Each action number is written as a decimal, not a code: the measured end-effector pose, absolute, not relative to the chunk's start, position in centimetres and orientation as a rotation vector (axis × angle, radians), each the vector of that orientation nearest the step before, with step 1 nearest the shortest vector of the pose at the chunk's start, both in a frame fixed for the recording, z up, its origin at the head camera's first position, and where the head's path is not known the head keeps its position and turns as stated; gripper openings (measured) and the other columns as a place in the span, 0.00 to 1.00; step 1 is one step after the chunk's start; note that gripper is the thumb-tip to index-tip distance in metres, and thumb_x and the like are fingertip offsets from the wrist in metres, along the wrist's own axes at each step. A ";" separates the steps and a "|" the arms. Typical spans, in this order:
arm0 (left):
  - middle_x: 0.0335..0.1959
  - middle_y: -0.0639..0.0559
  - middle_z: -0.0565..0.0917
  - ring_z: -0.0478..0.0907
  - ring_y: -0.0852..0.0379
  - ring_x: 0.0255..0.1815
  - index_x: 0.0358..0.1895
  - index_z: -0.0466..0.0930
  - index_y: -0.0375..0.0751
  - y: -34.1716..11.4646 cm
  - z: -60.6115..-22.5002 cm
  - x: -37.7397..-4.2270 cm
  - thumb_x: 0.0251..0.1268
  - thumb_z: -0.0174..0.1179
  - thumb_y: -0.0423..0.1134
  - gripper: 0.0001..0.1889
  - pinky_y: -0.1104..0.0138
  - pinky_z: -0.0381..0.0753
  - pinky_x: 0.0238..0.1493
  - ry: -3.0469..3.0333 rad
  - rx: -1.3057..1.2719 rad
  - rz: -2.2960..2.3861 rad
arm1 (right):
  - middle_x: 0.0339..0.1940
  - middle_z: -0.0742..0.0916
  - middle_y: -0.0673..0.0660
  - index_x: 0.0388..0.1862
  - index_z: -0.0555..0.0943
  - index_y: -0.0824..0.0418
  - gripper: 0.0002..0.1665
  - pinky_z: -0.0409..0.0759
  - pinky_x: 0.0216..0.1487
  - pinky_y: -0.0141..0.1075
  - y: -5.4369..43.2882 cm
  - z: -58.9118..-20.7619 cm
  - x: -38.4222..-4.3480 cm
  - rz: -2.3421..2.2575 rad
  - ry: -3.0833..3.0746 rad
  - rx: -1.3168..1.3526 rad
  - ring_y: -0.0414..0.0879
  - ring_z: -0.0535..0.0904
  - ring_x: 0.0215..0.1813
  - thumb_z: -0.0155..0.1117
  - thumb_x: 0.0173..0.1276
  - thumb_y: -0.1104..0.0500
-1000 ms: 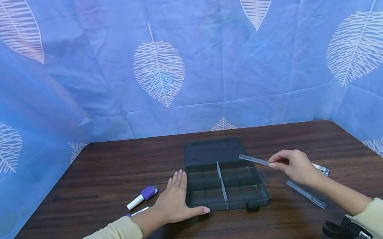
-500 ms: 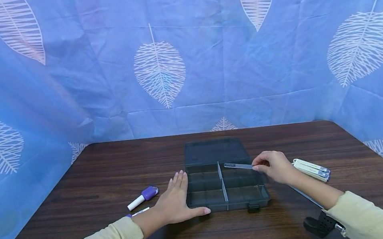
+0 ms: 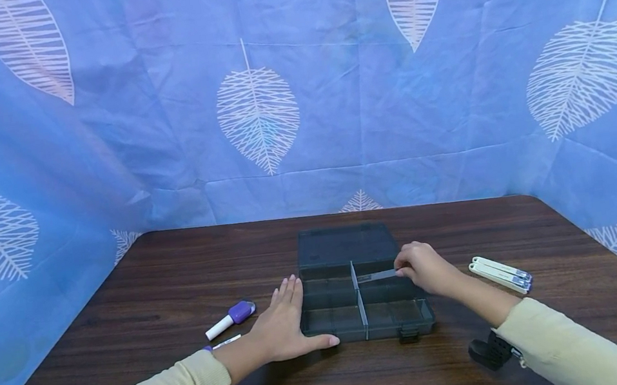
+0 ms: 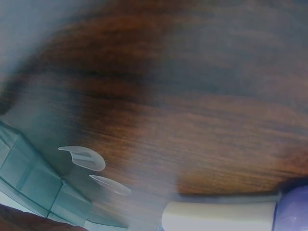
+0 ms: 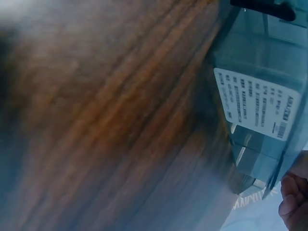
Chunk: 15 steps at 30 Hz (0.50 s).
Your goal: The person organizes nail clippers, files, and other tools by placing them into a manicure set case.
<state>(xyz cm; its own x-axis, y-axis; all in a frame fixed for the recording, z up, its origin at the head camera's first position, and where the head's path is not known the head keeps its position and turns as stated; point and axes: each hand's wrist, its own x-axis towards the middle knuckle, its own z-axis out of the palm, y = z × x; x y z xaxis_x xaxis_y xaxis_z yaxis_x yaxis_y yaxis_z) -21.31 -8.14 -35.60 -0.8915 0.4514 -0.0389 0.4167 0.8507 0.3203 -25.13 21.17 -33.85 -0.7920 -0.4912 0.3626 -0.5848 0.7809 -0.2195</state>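
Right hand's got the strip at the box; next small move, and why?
Probably lower the strip into the right half of the box: its free end is at the upright divider, the right hand pinches the other end, and the left hand touches the left side.

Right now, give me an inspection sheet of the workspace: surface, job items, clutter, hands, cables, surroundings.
Surface: dark wood-grain table.
Job items: dark see-through box, lid open; one divider running front to back; clear strip at the rear right, whether seated cannot tell.
Clutter: purple-and-white item left of the box; two pale-handled items on the right.
Left hand: rests against the box's left side, fingers extended.
Right hand: pinches the clear strip.
Cables: nothing seen.
Surroundings: blue cloth with white leaf prints.
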 end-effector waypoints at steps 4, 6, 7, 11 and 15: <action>0.75 0.37 0.45 0.42 0.43 0.76 0.72 0.42 0.31 -8.1 -35.6 -21.4 0.47 0.53 0.75 0.61 0.52 0.48 0.74 2.912 0.686 0.472 | 0.25 0.82 0.53 0.27 0.84 0.66 0.03 0.76 0.32 0.35 20.9 -33.9 -25.6 0.337 -2.749 0.821 0.44 0.74 0.30 0.65 0.58 0.66; 0.75 0.37 0.44 0.42 0.43 0.76 0.73 0.42 0.31 -8.1 -35.6 -21.4 0.47 0.53 0.75 0.61 0.52 0.48 0.74 2.912 0.688 0.469 | 0.24 0.83 0.52 0.26 0.84 0.64 0.03 0.77 0.31 0.34 20.7 -33.8 -25.7 0.216 -2.767 0.828 0.44 0.75 0.30 0.65 0.57 0.65; 0.75 0.37 0.44 0.42 0.43 0.76 0.73 0.42 0.31 -8.1 -35.6 -21.4 0.47 0.53 0.75 0.61 0.52 0.48 0.74 2.912 0.688 0.468 | 0.24 0.82 0.52 0.25 0.84 0.63 0.03 0.77 0.30 0.34 20.6 -33.7 -25.8 0.143 -2.770 0.836 0.44 0.75 0.30 0.66 0.57 0.65; 0.75 0.36 0.44 0.41 0.42 0.76 0.73 0.42 0.31 -8.2 -35.6 -21.4 0.47 0.53 0.75 0.61 0.52 0.48 0.74 2.912 0.692 0.462 | 0.22 0.82 0.51 0.21 0.83 0.60 0.06 0.78 0.28 0.33 20.0 -33.5 -26.0 -0.095 -2.744 0.868 0.43 0.75 0.28 0.67 0.55 0.67; 0.75 0.36 0.45 0.41 0.42 0.76 0.72 0.42 0.30 -8.2 -35.6 -21.4 0.47 0.52 0.75 0.61 0.52 0.48 0.73 2.911 0.699 0.465 | 0.21 0.82 0.52 0.20 0.83 0.60 0.07 0.78 0.28 0.33 19.6 -33.6 -26.2 -0.164 -2.747 0.864 0.44 0.77 0.27 0.67 0.55 0.67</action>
<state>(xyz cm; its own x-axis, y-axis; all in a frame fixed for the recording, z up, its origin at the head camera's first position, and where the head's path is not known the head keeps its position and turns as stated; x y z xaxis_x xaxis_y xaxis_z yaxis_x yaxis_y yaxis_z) -21.36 -8.16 -35.61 -0.8875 0.4592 -0.0371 0.4249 0.8469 0.3196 -26.19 19.61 -33.57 -0.7906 -0.5756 0.2090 -0.5465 0.8172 0.1830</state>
